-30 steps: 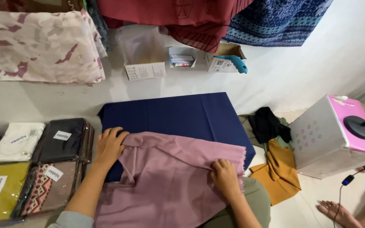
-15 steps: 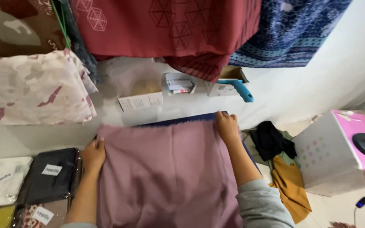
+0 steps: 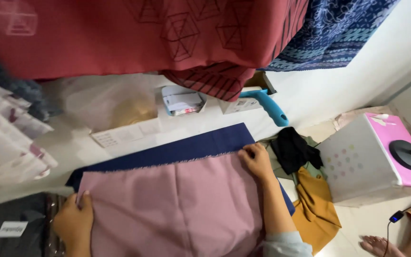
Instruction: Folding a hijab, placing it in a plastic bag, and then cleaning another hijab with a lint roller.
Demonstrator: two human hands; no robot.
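White wall (image 3: pixel 357 81), pale floor (image 3: pixel 362 223), hanging red cloth (image 3: pixel 134 33), white-and-pink box (image 3: pixel 372 162).

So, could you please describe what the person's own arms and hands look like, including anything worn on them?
Both hands are bare, with no gloves; no rings or watch show. The left hand shows only to the wrist at the picture's lower edge, so its sleeve is out of view. The right hand leads to a bare forearm, ending in a pushed-up, soft light grey-blue sleeve near the elbow.
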